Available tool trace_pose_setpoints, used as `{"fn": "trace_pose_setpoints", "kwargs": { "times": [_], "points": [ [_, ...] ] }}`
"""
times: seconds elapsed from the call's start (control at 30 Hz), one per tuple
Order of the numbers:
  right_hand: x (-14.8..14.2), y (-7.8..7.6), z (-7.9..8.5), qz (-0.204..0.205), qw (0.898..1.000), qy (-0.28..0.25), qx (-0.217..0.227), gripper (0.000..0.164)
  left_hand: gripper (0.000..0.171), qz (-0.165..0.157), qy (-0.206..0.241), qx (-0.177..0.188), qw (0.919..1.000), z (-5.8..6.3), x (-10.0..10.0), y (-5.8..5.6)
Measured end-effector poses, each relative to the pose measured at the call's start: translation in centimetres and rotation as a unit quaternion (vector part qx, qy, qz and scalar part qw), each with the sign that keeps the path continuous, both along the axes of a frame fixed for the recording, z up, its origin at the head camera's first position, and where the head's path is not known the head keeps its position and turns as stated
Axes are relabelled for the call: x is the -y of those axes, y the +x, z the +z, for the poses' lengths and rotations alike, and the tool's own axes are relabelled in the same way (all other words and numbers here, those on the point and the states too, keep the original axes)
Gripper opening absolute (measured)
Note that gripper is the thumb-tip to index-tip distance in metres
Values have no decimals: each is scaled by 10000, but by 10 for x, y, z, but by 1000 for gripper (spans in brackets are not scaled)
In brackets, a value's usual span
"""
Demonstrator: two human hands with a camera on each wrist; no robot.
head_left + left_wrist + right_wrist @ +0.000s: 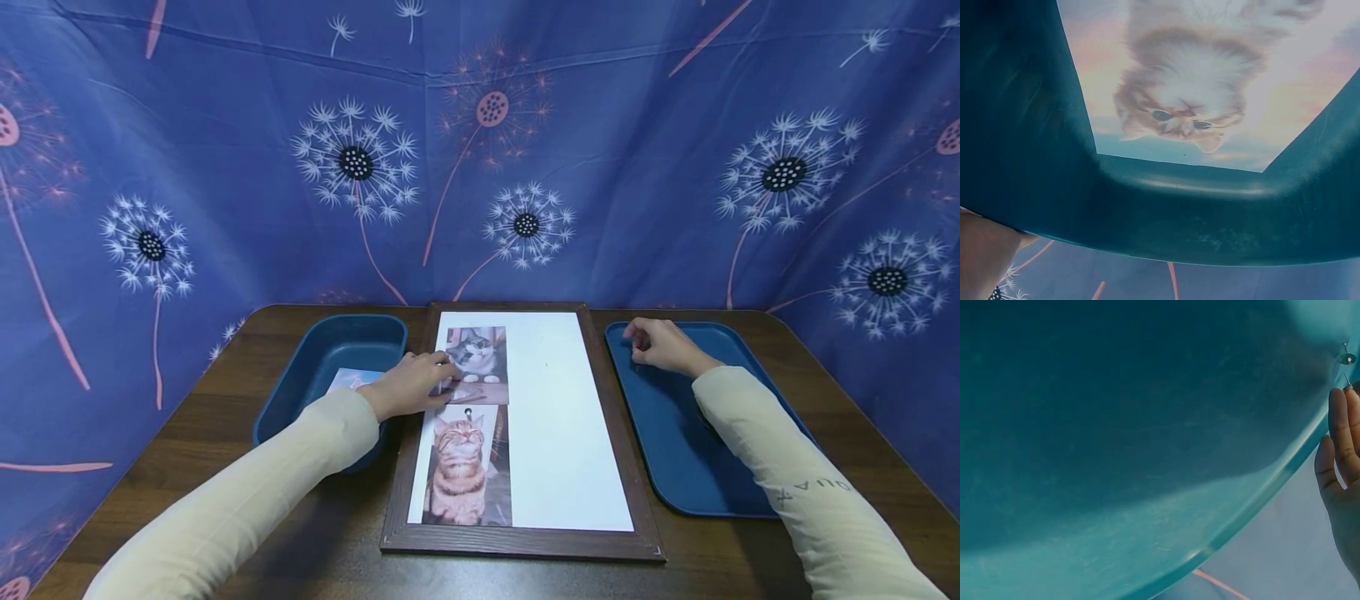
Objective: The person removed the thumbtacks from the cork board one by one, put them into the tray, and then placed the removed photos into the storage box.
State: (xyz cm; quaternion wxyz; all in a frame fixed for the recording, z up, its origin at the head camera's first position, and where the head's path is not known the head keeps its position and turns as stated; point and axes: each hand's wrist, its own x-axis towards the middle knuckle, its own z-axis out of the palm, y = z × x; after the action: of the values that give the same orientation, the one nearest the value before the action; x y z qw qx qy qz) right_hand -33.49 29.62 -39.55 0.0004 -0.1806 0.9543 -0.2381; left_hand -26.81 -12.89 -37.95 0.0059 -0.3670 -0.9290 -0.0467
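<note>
My left hand [408, 385] rests its fingers on the left side of a photo of a grey and white cat [483, 354], upper left on a white board [562, 417] with a brown frame. Below it lies a photo of an orange cat [459, 475], with a small pin [468, 412] at its top edge. Over the far left part of a flat blue tray [697, 467], my right hand [663, 346] pinches a thumbtack [1347, 380], its thin point showing at the fingertips. Another thumbtack [1348, 359] lies in that tray near the fingers.
A deeper blue tray [303, 371] stands left of the board, partly behind the left forearm. In it is a kitten photo [1185, 100] with a pastel sky. Behind the wooden table [202, 450] hangs a blue cloth [630, 167] with dandelion prints.
</note>
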Motion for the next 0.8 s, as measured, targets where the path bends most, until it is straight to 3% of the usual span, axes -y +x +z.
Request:
{"fn": "trace_pose_setpoints", "kwargs": {
  "times": [0.67,0.8],
  "points": [
    [-6,-6,-5,-125,9991,-157,381,26,35,58,-24,137,9999,1,0,-1],
    [-5,-7,-2,-79,9995,-159,253,26,35,86,-72,107,9999,0,0,-1]
  ]
}}
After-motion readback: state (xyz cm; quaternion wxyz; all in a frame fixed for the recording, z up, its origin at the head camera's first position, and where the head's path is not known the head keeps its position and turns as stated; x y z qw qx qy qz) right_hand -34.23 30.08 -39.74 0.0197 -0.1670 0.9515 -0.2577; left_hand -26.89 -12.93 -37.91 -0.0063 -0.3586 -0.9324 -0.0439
